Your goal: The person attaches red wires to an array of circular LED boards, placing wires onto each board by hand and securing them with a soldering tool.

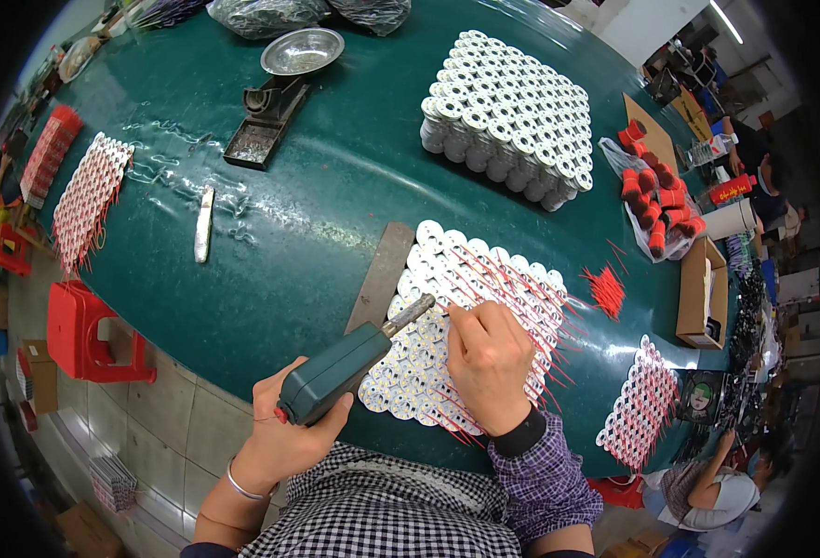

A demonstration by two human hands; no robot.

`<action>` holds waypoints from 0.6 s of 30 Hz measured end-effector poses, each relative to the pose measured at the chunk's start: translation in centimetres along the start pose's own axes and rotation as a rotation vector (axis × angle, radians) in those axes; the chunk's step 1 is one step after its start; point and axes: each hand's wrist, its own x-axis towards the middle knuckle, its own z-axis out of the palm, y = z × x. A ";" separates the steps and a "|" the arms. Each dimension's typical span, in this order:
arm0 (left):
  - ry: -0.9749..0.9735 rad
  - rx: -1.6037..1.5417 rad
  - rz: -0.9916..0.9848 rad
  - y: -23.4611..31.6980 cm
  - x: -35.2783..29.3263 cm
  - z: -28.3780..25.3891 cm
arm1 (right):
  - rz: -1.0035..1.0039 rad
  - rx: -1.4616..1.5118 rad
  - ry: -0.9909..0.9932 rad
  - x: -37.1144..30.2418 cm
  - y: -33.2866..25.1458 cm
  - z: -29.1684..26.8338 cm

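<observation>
The left grip [289, 435] is closed around the handle of a dark green soldering tool [337, 372], whose metal tip slants up and away from it toward the right grip [492, 358]. The right grip is curled, thumb and forefinger drawn close together just beside that tip; a speck of red shows at the fingertips, but I cannot tell whether a wire is pinched there. Directly beneath the right grip lies the panel of round white discs [408, 377], flat on the green worktop [289, 251], with thin red wires [510, 279] spread over it, mostly beyond the right grip and to its right. A flat dark metal strip [378, 279] lies along the panel's far left edge, ahead of the left grip.

A loose heap of red wires [605, 292] sits to the right of the right grip and farther out, with an open cardboard box [692, 302] past it. A wired panel [640, 402] lies well to the right of the same grip. Straight ahead of it, at the far side, stands a tall stack of white discs [512, 112]. A pale bar [204, 225] rests ahead and left of the left grip.
</observation>
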 end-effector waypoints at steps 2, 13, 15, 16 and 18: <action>-0.002 0.004 0.009 -0.1 0.0 0.0 | -0.008 -0.012 -0.001 0.1 -0.1 -0.1; 0.121 0.050 0.146 0.0 -1.1 -0.3 | -0.023 -0.061 -0.037 0.1 -0.2 -0.3; 0.121 0.069 0.174 -0.3 -1.1 -0.4 | -0.018 -0.062 -0.042 0.1 -0.2 -0.7; 0.124 0.092 0.198 -0.4 -1.2 -0.5 | -0.013 -0.072 -0.063 0.1 -0.2 -1.1; 0.142 0.115 0.210 -0.1 -1.3 -0.6 | -0.010 -0.078 -0.086 0.1 -0.3 -2.3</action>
